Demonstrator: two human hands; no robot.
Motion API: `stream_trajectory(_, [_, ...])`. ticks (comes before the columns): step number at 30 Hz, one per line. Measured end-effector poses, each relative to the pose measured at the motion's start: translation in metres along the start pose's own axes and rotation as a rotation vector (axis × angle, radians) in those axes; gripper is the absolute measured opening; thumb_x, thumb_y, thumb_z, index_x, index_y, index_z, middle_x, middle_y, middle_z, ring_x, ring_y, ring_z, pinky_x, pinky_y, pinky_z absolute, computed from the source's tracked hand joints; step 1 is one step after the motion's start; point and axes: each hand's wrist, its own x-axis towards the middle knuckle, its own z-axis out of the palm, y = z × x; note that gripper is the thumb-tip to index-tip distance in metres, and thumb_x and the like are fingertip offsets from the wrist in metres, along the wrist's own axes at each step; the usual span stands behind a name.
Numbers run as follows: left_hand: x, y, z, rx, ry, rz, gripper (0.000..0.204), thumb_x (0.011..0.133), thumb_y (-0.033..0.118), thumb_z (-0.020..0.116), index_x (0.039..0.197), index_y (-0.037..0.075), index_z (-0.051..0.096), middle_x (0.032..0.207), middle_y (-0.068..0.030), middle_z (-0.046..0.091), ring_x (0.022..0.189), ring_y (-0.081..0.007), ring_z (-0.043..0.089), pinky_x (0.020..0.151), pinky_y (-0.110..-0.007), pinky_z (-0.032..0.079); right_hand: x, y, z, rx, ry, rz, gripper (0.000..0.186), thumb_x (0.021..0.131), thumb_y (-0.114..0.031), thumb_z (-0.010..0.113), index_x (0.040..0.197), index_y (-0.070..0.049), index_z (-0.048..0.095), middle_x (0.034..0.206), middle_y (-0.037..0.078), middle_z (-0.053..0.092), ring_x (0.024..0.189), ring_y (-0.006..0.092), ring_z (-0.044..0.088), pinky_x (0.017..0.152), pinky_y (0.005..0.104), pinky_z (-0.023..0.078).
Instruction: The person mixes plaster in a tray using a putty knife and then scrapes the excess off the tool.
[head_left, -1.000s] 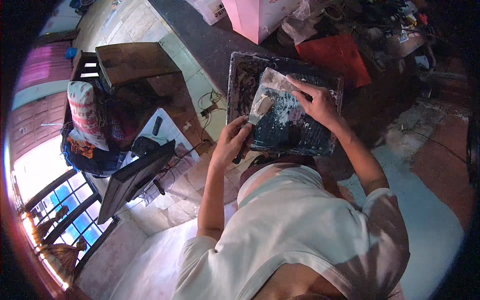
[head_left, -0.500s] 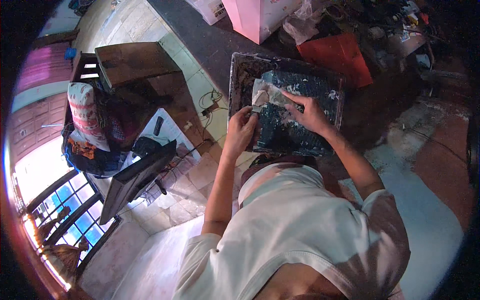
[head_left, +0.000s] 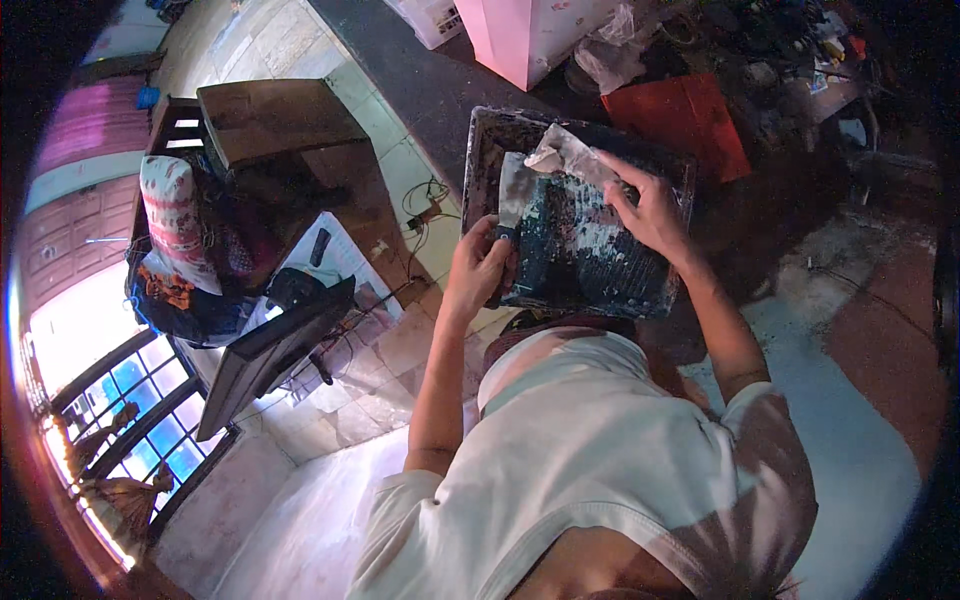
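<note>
My left hand (head_left: 480, 266) grips the dark handle of a putty knife (head_left: 513, 195), its grey blade pointing away from me. My right hand (head_left: 652, 218) is closed on a flat pale scraper (head_left: 588, 163). A lump of whitish paste (head_left: 543, 157) clings to the scraper's left end, just above the putty knife's tip. Both tools are over a shallow black tray (head_left: 683, 240), whose rim is smeared with paste. Inside it lies a dark, ridged surface (head_left: 590, 245) streaked with white.
A red sheet (head_left: 690, 115) lies beyond the tray, near a pink box (head_left: 508, 40) and a crumpled plastic bag (head_left: 610, 60). Mixed clutter (head_left: 800, 60) fills the far right. At left stand a flat dark screen (head_left: 275, 355), a brown wooden table (head_left: 280, 120) and a patterned cushion (head_left: 175, 215).
My right hand has moved up and to the right, lifting the scraper with paste off the dark surface. The putty knife's blade in my left hand now shows more fully.
</note>
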Motion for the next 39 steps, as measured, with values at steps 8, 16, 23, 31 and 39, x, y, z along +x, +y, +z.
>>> stream_trajectory(8, [0.004, -0.015, 0.003, 0.114, 0.013, 0.013, 0.035, 0.087, 0.008, 0.048, 0.119, -0.005, 0.044, 0.063, -0.0027, 0.052, 0.049, -0.0088, 0.047, 0.043, -0.024, 0.037, -0.01, -0.042, 0.016, -0.474, -0.018, -0.145, 0.053, 0.075, -0.003, 0.059, 0.124, -0.021, 0.055, 0.078, 0.009, 0.054, 0.069, 0.0272, 0.057, 0.062, 0.0378, 0.049])
stream_trajectory(16, [-0.005, -0.013, 0.013, 0.027, 0.076, 0.049, 0.039, 0.089, 0.009, 0.05, 0.124, -0.006, 0.041, 0.073, -0.004, 0.055, 0.053, -0.0084, 0.049, 0.045, -0.022, 0.039, -0.03, -0.048, 0.028, -0.49, -0.05, -0.185, 0.063, 0.067, 0.002, 0.06, 0.124, -0.024, 0.055, 0.096, 0.01, 0.053, 0.083, 0.0282, 0.057, 0.069, 0.0373, 0.05])
stream_trajectory(23, [-0.002, -0.026, 0.008, -0.023, 0.053, 0.016, 0.039, 0.089, 0.01, 0.05, 0.123, -0.008, 0.043, 0.076, -0.004, 0.055, 0.056, -0.0077, 0.049, 0.046, -0.021, 0.039, -0.033, -0.045, 0.013, -0.387, -0.125, -0.205, 0.052, 0.073, 0.003, 0.057, 0.119, -0.021, 0.058, 0.09, 0.013, 0.056, 0.078, 0.0312, 0.059, 0.069, 0.0373, 0.05])
stream_trajectory(31, [-0.015, -0.008, 0.001, 0.094, 0.015, 0.034, 0.04, 0.088, 0.01, 0.051, 0.123, -0.008, 0.043, 0.069, -0.003, 0.055, 0.047, -0.0076, 0.047, 0.041, -0.023, 0.037, -0.009, -0.029, -0.003, 0.009, -0.09, -0.003, 0.034, 0.081, -0.001, 0.056, 0.114, -0.007, 0.06, 0.085, 0.014, 0.06, 0.077, 0.0261, 0.062, 0.067, 0.0325, 0.049])
stream_trajectory(39, [-0.015, -0.003, 0.0, 0.0, 0.036, -0.032, 0.038, 0.089, 0.009, 0.05, 0.123, -0.008, 0.044, 0.066, -0.0026, 0.053, 0.046, -0.0079, 0.046, 0.039, -0.022, 0.036, -0.022, -0.031, 0.022, -0.464, -0.108, -0.248, 0.05, 0.074, 0.0, 0.06, 0.119, -0.02, 0.059, 0.092, 0.009, 0.053, 0.081, 0.0265, 0.058, 0.07, 0.0354, 0.049])
